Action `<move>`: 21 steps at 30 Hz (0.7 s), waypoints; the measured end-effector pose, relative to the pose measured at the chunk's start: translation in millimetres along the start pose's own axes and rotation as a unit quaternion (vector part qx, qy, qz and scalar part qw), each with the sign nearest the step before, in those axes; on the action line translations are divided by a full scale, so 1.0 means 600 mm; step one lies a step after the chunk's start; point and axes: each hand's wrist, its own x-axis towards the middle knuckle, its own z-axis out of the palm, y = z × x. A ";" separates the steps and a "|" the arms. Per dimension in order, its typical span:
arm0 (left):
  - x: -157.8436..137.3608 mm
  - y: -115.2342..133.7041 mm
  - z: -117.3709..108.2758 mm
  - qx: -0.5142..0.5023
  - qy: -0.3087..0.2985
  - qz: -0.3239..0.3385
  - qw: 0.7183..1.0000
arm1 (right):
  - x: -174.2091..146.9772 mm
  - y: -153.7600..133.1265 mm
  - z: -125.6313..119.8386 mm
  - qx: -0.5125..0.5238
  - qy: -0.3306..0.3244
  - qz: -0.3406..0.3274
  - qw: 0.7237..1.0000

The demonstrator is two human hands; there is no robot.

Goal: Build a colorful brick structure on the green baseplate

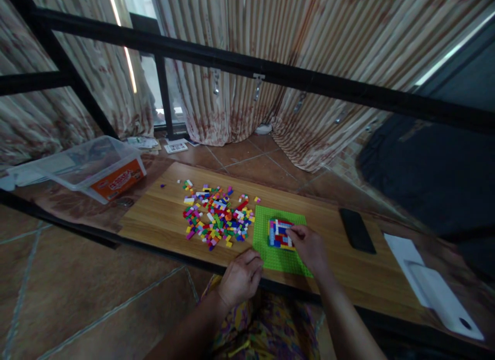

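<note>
A green studded baseplate (pixel 266 259) lies on the wooden board, bearing a low rectangular build of building bricks (pixel 276 236) in blue, red, white and yellow. Over the build's right side is my right hand (pixel 309 246), thumb and fingers pinched together at the bricks; whatever sits between the fingertips is too small to make out. My left hand (pixel 243 276) rests at the board's front edge, by the baseplate's near left corner. Its fingers are curled in, and the inside of the hand is hidden. Left of the baseplate spreads a pile of loose bricks (pixel 218 215) in many colours.
A black phone (pixel 356 230) lies on the wooden board (pixel 154 215) at right. Beyond that end are white paper and a white device (pixel 444 298). A clear plastic box (pixel 96 164) with an orange label stands left. A dark metal rail (pixel 232 58) crosses before the curtains.
</note>
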 end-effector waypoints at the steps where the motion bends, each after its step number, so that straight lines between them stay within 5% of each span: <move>1: -0.001 0.000 0.001 0.000 0.002 0.001 1.000 | 0.000 0.002 -0.001 0.010 -0.003 0.005 1.000; 11: -0.001 0.001 0.000 0.004 0.008 0.004 1.000 | -0.001 0.014 0.012 0.149 0.025 0.051 0.987; 21: -0.003 -0.003 0.004 0.016 0.012 0.006 1.000 | 0.007 0.013 0.008 0.130 0.015 0.066 0.989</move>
